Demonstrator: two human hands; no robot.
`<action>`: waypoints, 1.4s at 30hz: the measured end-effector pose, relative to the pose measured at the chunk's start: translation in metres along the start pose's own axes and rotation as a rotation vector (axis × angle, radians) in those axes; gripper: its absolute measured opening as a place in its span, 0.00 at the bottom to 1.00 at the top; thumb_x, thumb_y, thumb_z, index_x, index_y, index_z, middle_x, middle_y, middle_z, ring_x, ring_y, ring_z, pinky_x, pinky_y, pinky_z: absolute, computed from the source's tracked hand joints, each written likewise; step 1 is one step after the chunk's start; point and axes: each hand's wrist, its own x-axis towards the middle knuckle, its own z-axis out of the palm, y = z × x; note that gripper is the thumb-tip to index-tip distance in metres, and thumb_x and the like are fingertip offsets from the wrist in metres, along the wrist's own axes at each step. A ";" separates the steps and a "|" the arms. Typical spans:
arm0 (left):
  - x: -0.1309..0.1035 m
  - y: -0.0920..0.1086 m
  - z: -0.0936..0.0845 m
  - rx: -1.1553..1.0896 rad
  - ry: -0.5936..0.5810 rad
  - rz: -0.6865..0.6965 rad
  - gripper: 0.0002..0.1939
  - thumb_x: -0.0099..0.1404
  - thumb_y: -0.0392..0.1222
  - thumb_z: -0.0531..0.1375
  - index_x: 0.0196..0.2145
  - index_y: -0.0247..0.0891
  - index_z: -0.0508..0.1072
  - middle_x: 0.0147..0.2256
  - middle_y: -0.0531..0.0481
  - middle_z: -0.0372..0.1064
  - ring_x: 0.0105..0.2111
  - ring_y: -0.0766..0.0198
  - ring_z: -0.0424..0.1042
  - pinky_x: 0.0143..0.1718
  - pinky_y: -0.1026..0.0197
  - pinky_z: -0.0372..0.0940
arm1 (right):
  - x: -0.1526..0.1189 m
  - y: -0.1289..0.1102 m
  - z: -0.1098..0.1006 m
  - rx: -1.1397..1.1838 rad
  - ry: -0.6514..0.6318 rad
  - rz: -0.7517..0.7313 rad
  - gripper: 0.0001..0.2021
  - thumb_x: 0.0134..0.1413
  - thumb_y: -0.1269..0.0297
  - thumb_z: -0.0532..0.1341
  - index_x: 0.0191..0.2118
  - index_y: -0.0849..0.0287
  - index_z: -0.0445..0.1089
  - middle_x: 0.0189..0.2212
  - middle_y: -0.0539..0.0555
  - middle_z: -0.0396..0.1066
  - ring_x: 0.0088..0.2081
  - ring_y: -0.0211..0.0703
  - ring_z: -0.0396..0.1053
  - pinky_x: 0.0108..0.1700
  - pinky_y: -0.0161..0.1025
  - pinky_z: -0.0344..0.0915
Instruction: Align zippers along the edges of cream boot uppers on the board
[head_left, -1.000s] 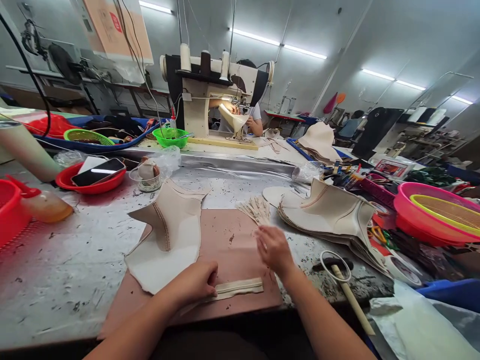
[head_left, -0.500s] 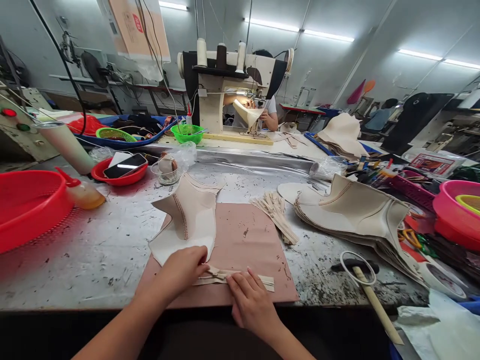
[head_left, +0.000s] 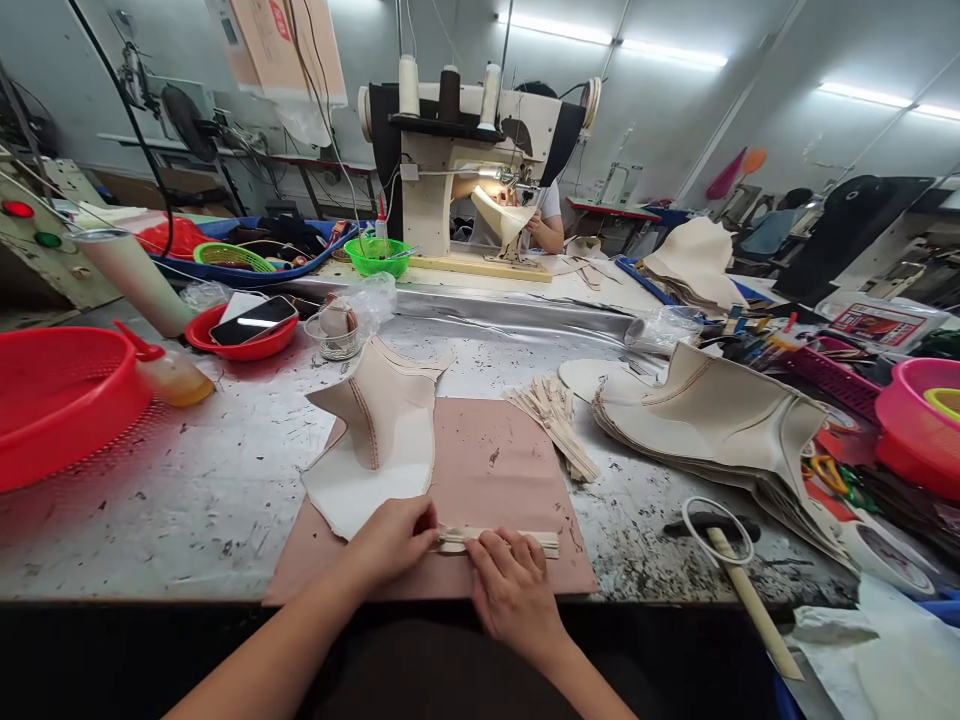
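Observation:
A cream zipper (head_left: 454, 540) lies crosswise along the front of the brown mat (head_left: 499, 470). My left hand (head_left: 394, 540) pinches its left end between thumb and fingers, which hide that end. My right hand (head_left: 514, 590) holds the zipper down near its right part, fingers bent together over it; a short end sticks out to the right. Just behind my left hand stands a cream stitched boot upper (head_left: 375, 430), partly on the mat. A bunch of similar zippers (head_left: 555, 425) rests at the mat's back right corner.
Stacked cream uppers (head_left: 697, 430) lie to the right, behind a hammer (head_left: 750, 595) with a white ring (head_left: 718, 532) over it. A red basket (head_left: 67, 400), glue bottle (head_left: 172, 375) and red dish (head_left: 244, 335) with a phone are left. Behind, a person works at a sewing machine (head_left: 465, 160).
Both hands and the zipper have shifted slightly to the right and away from the table edge. My right fingers have become more bent. The view has tilted a little.

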 end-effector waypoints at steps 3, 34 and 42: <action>-0.004 -0.010 -0.005 -0.092 -0.010 -0.100 0.05 0.53 0.41 0.53 0.24 0.39 0.66 0.22 0.53 0.67 0.25 0.63 0.66 0.25 0.65 0.57 | 0.001 0.000 -0.001 -0.018 -0.021 0.006 0.15 0.47 0.67 0.56 0.44 0.58 0.67 0.37 0.52 0.71 0.40 0.46 0.60 0.45 0.43 0.49; 0.116 0.007 -0.237 -0.209 0.649 0.034 0.13 0.62 0.40 0.55 0.44 0.37 0.67 0.41 0.52 0.69 0.42 0.59 0.68 0.45 0.56 0.62 | 0.049 0.001 0.021 0.474 0.090 0.151 0.10 0.55 0.69 0.50 0.34 0.58 0.68 0.27 0.54 0.67 0.30 0.41 0.65 0.32 0.36 0.61; 0.044 -0.025 -0.132 -0.696 0.667 0.058 0.11 0.42 0.42 0.65 0.25 0.38 0.72 0.44 0.44 0.71 0.53 0.46 0.61 0.54 0.50 0.55 | 0.147 0.032 0.015 1.820 -0.310 1.090 0.30 0.42 0.37 0.55 0.38 0.62 0.69 0.30 0.57 0.72 0.28 0.44 0.70 0.29 0.39 0.65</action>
